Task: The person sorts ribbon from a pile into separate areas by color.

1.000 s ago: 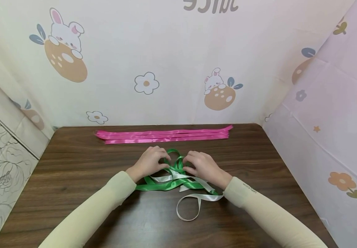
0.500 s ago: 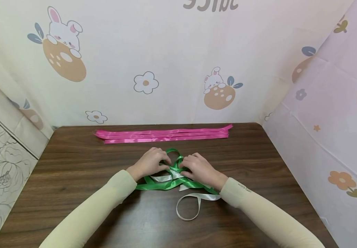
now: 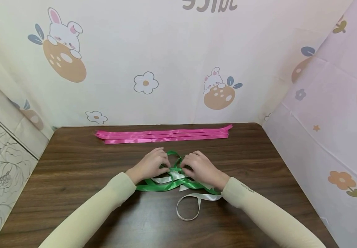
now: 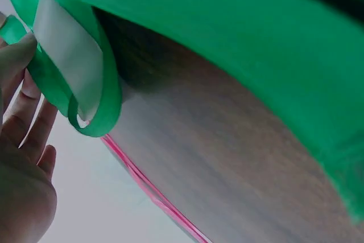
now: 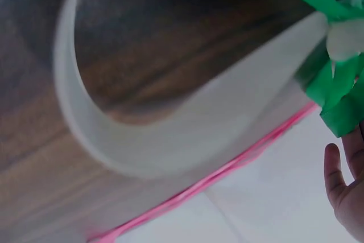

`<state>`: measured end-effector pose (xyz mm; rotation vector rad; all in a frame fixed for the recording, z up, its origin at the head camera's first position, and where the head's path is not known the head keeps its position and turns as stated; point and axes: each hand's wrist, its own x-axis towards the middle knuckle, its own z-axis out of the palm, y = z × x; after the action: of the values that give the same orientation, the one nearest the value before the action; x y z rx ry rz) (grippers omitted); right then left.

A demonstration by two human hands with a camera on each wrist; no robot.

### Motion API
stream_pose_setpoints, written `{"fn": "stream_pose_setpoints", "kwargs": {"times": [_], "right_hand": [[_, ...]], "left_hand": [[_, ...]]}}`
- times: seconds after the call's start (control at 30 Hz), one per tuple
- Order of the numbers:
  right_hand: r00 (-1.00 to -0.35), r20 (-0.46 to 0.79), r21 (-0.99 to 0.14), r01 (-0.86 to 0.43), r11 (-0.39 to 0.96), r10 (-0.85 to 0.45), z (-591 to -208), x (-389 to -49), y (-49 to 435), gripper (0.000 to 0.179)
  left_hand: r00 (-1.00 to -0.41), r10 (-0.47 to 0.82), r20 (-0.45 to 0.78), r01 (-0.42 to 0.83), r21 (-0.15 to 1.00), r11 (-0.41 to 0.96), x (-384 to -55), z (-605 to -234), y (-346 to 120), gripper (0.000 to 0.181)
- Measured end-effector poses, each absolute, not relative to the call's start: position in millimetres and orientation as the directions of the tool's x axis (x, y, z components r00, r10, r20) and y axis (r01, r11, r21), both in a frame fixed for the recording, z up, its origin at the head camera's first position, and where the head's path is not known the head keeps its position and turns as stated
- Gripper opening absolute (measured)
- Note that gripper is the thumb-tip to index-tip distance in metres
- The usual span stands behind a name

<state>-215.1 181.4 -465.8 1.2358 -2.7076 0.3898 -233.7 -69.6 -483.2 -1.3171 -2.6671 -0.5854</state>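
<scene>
Green satin ribbon [image 3: 156, 187] and white satin ribbon [image 3: 209, 197] lie in a loose tangle at the table's middle. At its left side my left hand [image 3: 151, 165] pinches the green ribbon between thumb and fingertips; the left wrist view shows the thumb on a green fold [image 4: 51, 81] beside a white band [image 4: 71, 49]. From the right, my right hand [image 3: 204, 169] pinches the green near the knotted centre, its fingertips close to the left's. A green loop [image 3: 172, 152] stands up behind the fingers. One white tail curls into a ring in front of the right wrist.
Several pink ribbon strips [image 3: 135, 141] lie side by side along the back of the brown wooden table [image 3: 79, 148]. Behind them hangs a pale printed curtain [image 3: 178, 69]. A second printed cloth [image 3: 321, 113] borders the right side.
My right hand has moved a little left, nearer my left hand, and its fingers have drawn in on the green ribbon. The left hand has barely shifted; the pink strips lie as before.
</scene>
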Motion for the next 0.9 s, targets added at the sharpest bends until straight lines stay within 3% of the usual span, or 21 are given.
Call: {"fn": "stream_pose_setpoints", "kwargs": {"times": [0.73, 0.9], "right_hand": [[-0.570, 0.454, -0.143, -0.805, 0.575, -0.685, -405, -216, 203, 0.009], [-0.536, 0.502, -0.118, -0.820, 0.560, -0.679, -394, -217, 207, 0.002]], "left_hand": [[-0.611, 0.687, 0.394, 0.790, 0.359, 0.497, -221, -434, -86, 0.004], [-0.604, 0.662, 0.443, 0.796, 0.362, 0.484, -220, -423, -93, 0.007]]}}
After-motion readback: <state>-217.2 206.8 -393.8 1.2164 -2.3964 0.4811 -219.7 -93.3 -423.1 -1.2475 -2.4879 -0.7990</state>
